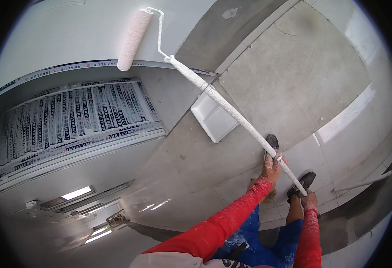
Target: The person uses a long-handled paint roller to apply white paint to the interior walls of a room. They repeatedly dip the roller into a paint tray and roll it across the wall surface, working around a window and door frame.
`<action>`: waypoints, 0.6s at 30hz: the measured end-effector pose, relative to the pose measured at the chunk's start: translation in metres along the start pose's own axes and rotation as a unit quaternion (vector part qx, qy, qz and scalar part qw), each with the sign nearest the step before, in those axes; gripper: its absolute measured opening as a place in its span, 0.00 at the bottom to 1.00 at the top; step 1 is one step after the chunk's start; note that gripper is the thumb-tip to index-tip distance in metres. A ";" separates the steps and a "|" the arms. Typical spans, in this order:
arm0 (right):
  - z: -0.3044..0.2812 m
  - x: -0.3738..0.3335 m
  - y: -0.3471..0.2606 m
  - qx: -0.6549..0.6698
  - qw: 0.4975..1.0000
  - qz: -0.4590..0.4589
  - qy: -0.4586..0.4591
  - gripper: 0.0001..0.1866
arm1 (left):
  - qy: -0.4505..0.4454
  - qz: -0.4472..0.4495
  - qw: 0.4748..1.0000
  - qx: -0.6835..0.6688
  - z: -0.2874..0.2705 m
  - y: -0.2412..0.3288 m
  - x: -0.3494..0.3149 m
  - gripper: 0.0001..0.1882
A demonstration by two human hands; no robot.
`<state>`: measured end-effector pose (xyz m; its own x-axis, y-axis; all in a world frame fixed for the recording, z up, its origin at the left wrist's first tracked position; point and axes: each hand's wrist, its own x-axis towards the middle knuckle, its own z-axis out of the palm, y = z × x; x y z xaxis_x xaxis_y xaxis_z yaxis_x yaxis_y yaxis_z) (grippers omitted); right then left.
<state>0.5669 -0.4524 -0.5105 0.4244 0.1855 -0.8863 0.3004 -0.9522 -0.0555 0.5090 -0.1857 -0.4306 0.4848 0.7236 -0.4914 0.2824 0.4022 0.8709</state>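
Observation:
A long paint roller reaches from my hands up to the wall at the upper left. Its fluffy white roller sleeve [133,42] is at the wall, just by the edge of the doorway; I cannot tell whether it presses on the surface. The white, paint-crusted extension pole [231,109] slants down toward me. Partway along it, my left hand [272,167] is wrapped round the pole. My right hand [309,199] grips its lower end. Below the pole sits a white paint tray [203,114] on the floor, partly covered by the pole.
A white wall [84,33] meets an opening with a slatted panel [80,116] wrapped in printed protective film. Grey tiles [303,67] cover the floor. Another pale pole [363,181] lies at the right. My shoes [302,184] stand near the pole's lower end.

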 end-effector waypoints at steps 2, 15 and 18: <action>0.003 0.006 0.000 0.009 1.000 0.003 -0.002 0.23 | 0.002 0.014 1.000 0.012 -0.004 -0.011 0.005 0.08; -0.019 -0.057 0.015 -0.049 0.996 -0.030 -0.073 0.19 | -0.050 -0.011 0.987 -0.153 -0.020 0.081 -0.096 0.06; -0.047 -0.103 0.021 -0.073 0.991 -0.093 -0.065 0.17 | -0.054 -0.016 0.992 -0.116 -0.024 0.141 -0.148 0.09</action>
<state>0.5696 -0.4798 -0.3986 0.2402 0.3122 -0.9192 0.4868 -0.8580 -0.1642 0.4569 -0.2226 -0.2351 0.5680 0.6486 -0.5066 0.1078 0.5516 0.8271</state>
